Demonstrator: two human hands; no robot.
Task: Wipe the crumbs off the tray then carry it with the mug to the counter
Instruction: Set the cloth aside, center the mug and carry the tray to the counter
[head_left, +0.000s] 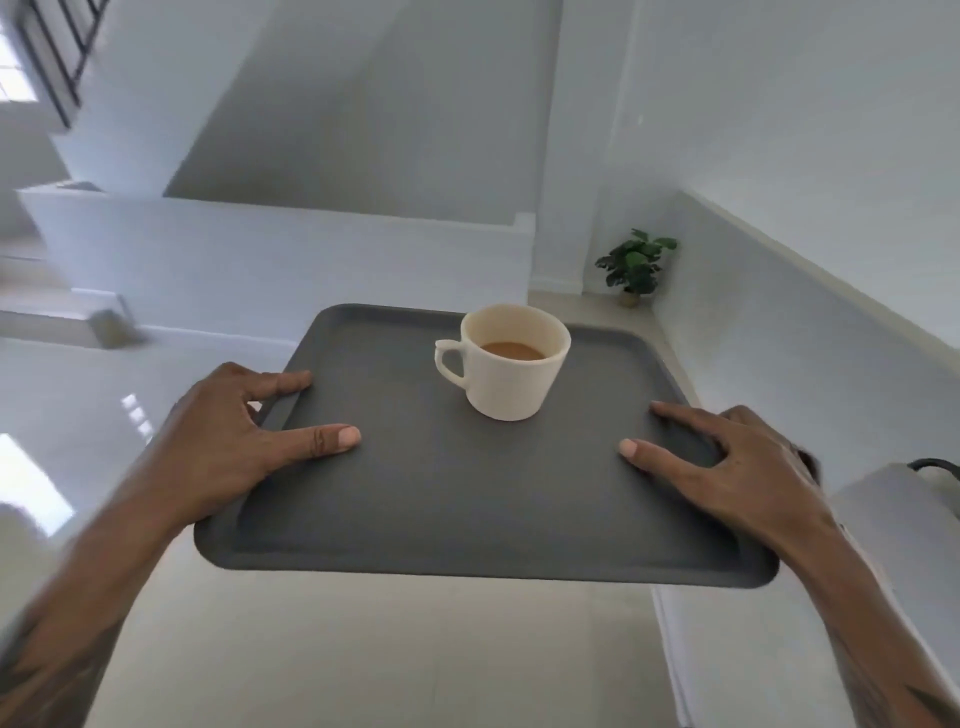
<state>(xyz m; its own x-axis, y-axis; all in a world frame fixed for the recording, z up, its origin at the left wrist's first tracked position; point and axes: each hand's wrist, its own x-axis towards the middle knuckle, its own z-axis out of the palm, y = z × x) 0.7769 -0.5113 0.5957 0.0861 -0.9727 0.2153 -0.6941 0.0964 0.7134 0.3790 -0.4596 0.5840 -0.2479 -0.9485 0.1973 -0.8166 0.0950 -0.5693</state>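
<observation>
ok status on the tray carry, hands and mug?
Left hand and right hand gripping the dark grey plastic tray, held over the floor. Cream ceramic mug upright, part full. No crumbs visible, path ahead open.

Hidden from me: fingers of both hands under the tray side rims; forearms cut at frame bottom.

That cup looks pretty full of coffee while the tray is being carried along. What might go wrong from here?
Three risks, as I judge it:
1. The mug stands loose on the tray, toward its far side; a tilt could slide it or slosh the brown drink.
2. The left hand and right hand each have a grip only at a side edge, so uneven lifting tips the tray.
3. The glossy floor might be slippery.
</observation>
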